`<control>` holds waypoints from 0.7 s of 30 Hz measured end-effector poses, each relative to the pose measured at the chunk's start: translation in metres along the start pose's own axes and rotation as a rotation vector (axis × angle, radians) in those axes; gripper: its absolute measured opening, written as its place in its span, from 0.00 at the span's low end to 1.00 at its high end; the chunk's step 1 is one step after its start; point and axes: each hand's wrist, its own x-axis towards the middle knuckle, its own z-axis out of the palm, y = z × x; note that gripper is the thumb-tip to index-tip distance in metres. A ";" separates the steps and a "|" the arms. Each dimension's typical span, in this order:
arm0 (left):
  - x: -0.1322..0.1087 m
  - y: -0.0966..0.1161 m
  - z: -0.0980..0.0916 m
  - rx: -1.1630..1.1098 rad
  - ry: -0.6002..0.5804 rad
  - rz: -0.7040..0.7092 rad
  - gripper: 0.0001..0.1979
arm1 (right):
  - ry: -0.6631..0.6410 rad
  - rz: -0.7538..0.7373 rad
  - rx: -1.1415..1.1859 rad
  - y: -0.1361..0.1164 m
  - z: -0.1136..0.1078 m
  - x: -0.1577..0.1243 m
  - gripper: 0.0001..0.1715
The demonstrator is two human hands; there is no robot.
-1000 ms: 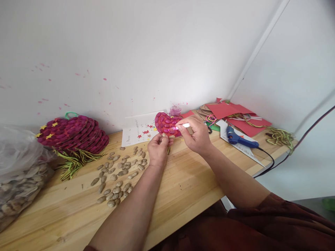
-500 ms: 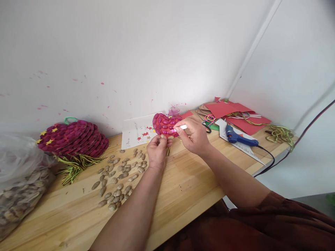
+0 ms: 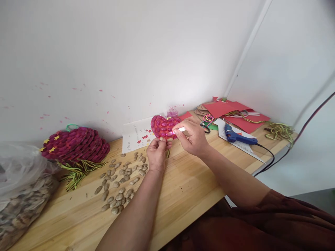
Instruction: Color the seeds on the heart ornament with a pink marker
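Observation:
A red heart-shaped piece (image 3: 161, 125) covered with magenta-painted peanut shells is tilted up above the table. My left hand (image 3: 157, 153) pinches its lower edge between thumb and fingers. Yellow-green strands hang below that edge. My right hand (image 3: 192, 136) is closed around a white-handled brush (image 3: 180, 129), whose tip meets the glossy shells on the heart's lower right; its bristles are hard to make out. Behind the heart stands a small clear cup (image 3: 172, 112) with pink paint. Loose peanut shells (image 3: 119, 197) lie spread to the left of my left forearm.
At left are a stack of similar magenta pieces (image 3: 78, 143) and a plastic bag of shells (image 3: 23, 205). A white sheet with star stickers (image 3: 128, 134) lies behind. At right: a blue glue gun (image 3: 240, 138) with its cable, red paper (image 3: 222, 109), scissors (image 3: 205, 128), tangled cord (image 3: 280, 132).
The heart is turned so its notched top shows more fully. Both hands keep their hold, and the brush tip stays on the lower right shells. The view has shifted slightly.

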 end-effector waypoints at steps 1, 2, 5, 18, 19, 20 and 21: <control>0.000 0.000 0.000 -0.002 0.004 0.000 0.25 | 0.001 -0.004 -0.001 0.000 0.000 0.000 0.12; 0.000 0.000 0.000 -0.003 0.005 -0.003 0.25 | 0.001 -0.010 -0.002 -0.001 0.000 0.000 0.12; -0.001 0.000 0.000 0.003 0.002 -0.009 0.26 | 0.013 -0.022 -0.004 0.000 0.000 0.000 0.12; -0.002 -0.001 0.000 0.068 -0.027 0.060 0.21 | 0.026 0.009 0.034 -0.002 -0.003 0.003 0.13; -0.002 -0.001 0.000 0.071 -0.026 0.065 0.21 | 0.030 0.000 0.042 -0.003 -0.003 0.003 0.13; -0.001 -0.002 0.000 0.074 -0.026 0.069 0.20 | 0.037 -0.007 0.052 -0.003 -0.003 0.003 0.13; -0.001 -0.002 0.000 0.075 -0.025 0.072 0.20 | 0.042 -0.015 0.062 -0.004 -0.003 0.003 0.12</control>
